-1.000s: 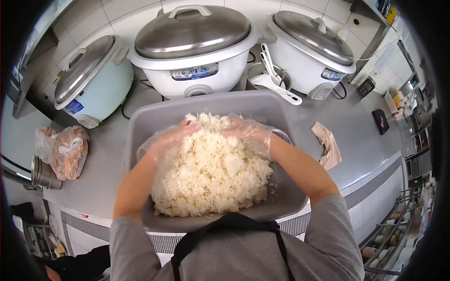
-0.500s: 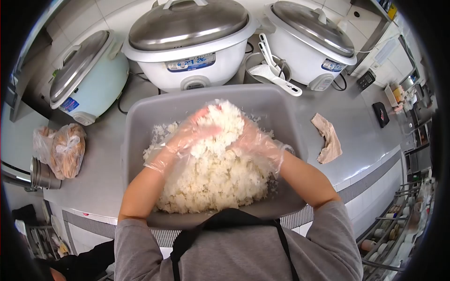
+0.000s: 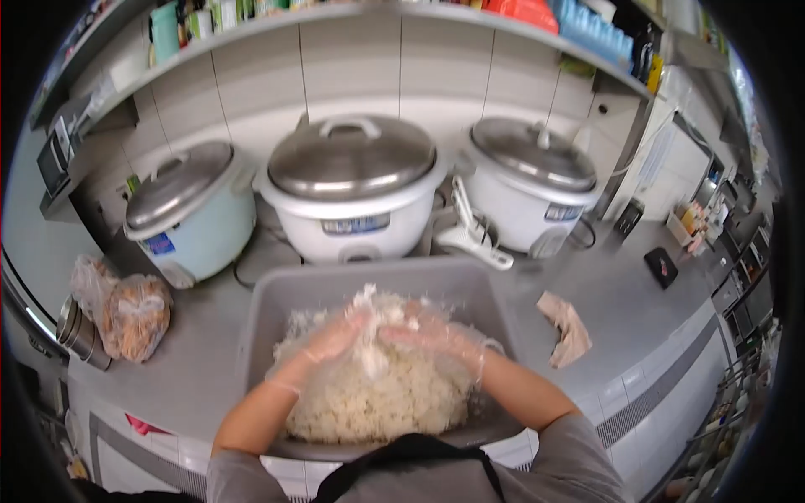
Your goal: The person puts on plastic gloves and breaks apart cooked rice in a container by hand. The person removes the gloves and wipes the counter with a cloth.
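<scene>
Cooked white rice lies heaped in a large grey plastic tub in front of me. Above the heap, my left hand and my right hand, both in clear plastic gloves, face each other. Between them is a loose clump of rice, some of it dropping from the palms. Both hands are curled in against this clump, and motion smears the fingers somewhat. More rice clings to the tub's far inner side.
Behind the tub stand a pale-blue rice cooker, a large white rice cooker and another white rice cooker. White paddles rest nearby. A crumpled cloth lies right; a bagged brownish item sits left. A shelf hangs above.
My view has tilted up, bringing the shelf into sight. My hands have lifted a clump off the heap, and less rice shows between them, with some falling.
</scene>
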A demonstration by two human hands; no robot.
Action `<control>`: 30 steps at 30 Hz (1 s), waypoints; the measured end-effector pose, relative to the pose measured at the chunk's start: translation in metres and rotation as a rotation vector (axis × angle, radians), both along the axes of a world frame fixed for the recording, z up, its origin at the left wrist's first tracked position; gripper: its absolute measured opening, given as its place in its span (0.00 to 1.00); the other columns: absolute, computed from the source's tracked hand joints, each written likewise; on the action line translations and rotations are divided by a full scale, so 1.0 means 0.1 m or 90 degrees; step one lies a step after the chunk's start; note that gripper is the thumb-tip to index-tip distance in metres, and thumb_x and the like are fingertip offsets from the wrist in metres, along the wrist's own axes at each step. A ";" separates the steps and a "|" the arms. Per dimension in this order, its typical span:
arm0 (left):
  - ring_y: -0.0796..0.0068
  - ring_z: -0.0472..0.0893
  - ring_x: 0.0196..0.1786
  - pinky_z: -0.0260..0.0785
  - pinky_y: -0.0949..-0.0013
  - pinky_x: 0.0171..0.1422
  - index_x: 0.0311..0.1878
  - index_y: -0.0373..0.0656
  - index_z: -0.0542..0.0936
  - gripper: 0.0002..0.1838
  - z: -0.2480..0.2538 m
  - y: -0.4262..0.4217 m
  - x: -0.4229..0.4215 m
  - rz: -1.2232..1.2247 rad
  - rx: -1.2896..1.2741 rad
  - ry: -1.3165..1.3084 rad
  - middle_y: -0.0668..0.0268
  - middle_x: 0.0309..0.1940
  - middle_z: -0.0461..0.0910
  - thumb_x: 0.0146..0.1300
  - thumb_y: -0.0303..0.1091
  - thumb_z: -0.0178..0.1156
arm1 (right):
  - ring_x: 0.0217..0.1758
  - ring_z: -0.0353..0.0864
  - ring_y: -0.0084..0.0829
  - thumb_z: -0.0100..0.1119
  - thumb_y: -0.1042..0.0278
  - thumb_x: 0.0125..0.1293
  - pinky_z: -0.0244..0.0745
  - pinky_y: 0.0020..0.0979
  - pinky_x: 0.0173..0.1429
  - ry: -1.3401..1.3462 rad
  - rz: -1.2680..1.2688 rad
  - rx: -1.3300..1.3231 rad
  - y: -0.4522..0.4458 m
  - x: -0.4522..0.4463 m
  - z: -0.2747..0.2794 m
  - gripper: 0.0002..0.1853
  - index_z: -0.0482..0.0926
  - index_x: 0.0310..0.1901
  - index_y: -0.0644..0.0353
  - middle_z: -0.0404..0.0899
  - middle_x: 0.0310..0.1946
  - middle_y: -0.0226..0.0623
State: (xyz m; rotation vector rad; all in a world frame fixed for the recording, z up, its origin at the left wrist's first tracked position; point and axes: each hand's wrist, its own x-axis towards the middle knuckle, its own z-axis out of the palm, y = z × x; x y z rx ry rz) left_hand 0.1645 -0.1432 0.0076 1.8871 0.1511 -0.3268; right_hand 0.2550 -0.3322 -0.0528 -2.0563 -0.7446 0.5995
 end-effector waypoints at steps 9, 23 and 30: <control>0.52 0.48 0.73 0.45 0.61 0.74 0.73 0.40 0.39 0.59 -0.39 0.06 -0.71 -0.146 0.025 0.114 0.47 0.70 0.45 0.49 0.50 0.70 | 0.69 0.52 0.59 0.71 0.40 0.43 0.50 0.42 0.72 -0.010 0.107 -0.210 -0.46 -0.62 0.01 0.62 0.43 0.69 0.67 0.53 0.65 0.63; 0.70 0.75 0.52 0.68 0.68 0.57 0.68 0.42 0.56 0.40 -0.64 -0.24 -0.26 -0.110 -0.145 -0.278 0.56 0.55 0.73 0.56 0.38 0.65 | 0.60 0.69 0.41 0.61 0.66 0.60 0.68 0.36 0.59 -0.148 0.038 0.158 -0.19 -1.00 0.31 0.33 0.57 0.64 0.63 0.67 0.55 0.55; 0.73 0.77 0.46 0.69 0.70 0.51 0.57 0.36 0.73 0.22 -0.18 -0.08 -0.17 -0.031 -0.096 -0.299 0.60 0.44 0.80 0.62 0.38 0.60 | 0.40 0.79 0.55 0.55 0.47 0.63 0.73 0.43 0.44 -0.288 -0.129 0.099 -0.04 -0.76 0.45 0.25 0.74 0.47 0.65 0.79 0.31 0.58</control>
